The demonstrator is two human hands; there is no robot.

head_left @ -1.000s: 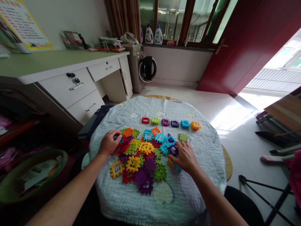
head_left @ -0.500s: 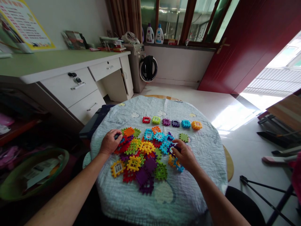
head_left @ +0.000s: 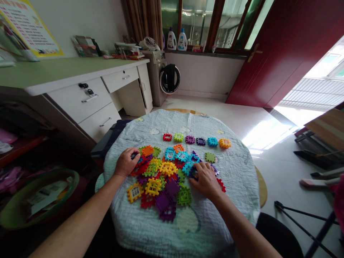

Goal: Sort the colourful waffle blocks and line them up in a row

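On the left of a heap of notched plastic building blocks, my left hand (head_left: pixel 127 162) is closed, with a small dark block (head_left: pixel 133 155) showing between its fingers. My right hand (head_left: pixel 206 178) is at the heap's right side, palm down, its fingers and thumb curled round a dark purple block (head_left: pixel 194 173). Just beyond its knuckles a purple block (head_left: pixel 215 170) peeks out, and a red block (head_left: pixel 221 185) lies by the wrist. Yellow blocks (head_left: pixel 168 168), blue blocks (head_left: pixel 170 154) and purple blocks (head_left: pixel 162 201) fill the heap. The right palm hides whatever lies beneath it.
Behind the heap runs a row of several blocks, from a red block (head_left: pixel 167 137) to an orange block (head_left: pixel 225 143). A single green block (head_left: pixel 210 157) lies nearer. A pale cloth (head_left: pixel 223 222) covers the round table. A desk (head_left: pixel 80 71) stands left; a tripod leg (head_left: pixel 303 222) is right.
My right hand has come down lower and flatter at the heap's right side. A red and a purple block now show beside it, while yellow and blue ones there are covered. My left hand stays put.
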